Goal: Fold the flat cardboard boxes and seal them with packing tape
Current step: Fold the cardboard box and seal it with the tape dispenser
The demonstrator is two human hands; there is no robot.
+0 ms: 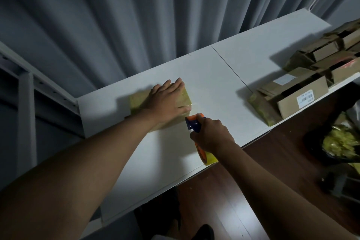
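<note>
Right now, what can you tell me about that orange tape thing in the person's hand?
The tape dispenser is a handheld gun with an orange plastic body, a dark blue front piece and a yellowish roll of tape at its rear. The right hand grips its handle, covering the middle. Its front end sits at the near right corner of the cardboard box, which the left hand presses flat onto the white table. Glossy tape already crosses the box top.

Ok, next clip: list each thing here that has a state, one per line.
Cardboard box: folded shut, taped on top, pressed flat on the table.
Left hand: flat on the box, fingers straight.
Right hand: grips the tape dispenser.
Tape dispenser: at the box's near corner, roll loaded.
Boxes at right: piled, several open.
</note>
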